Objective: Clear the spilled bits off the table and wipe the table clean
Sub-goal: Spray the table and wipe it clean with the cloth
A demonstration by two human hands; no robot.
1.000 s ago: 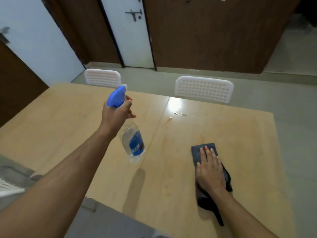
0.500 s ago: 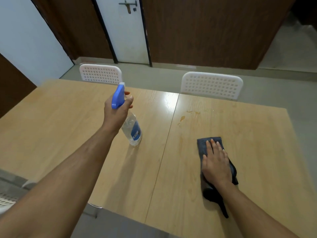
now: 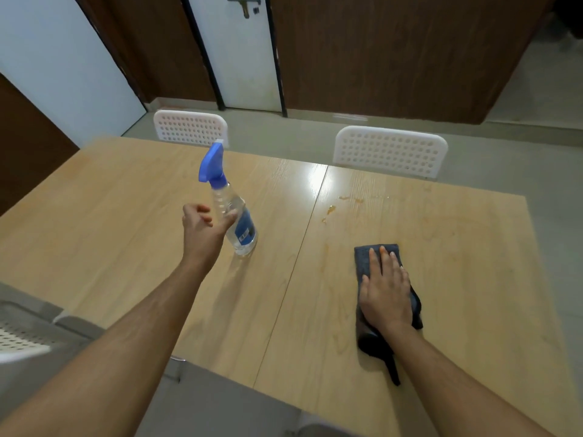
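Released since the earlier frame, clear blue-capped plastic spray bottle point(image 3: 234, 220) stands on wooden counter point(image 3: 110, 216); my left hand point(image 3: 202, 230) hangs loosely open beside it. Right hand point(image 3: 386, 290) presses flat on soft, limp dark grey cloth point(image 3: 362, 258); I judge palm pressure controls it best.

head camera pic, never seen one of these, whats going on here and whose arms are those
There is no robot here. The picture comes from a wide-angle camera worn on a person's head, looking forward and down, so the two arms are the wearer's own. On the wooden table stands a clear spray bottle with a blue top. The left hand is right beside it, fingers loosely curled; it does not seem to be gripping the bottle. The right hand lies flat on a dark cloth, pressing it to the table. Farther off, some orange spilled spots remain. Two white chairs stand behind the table.
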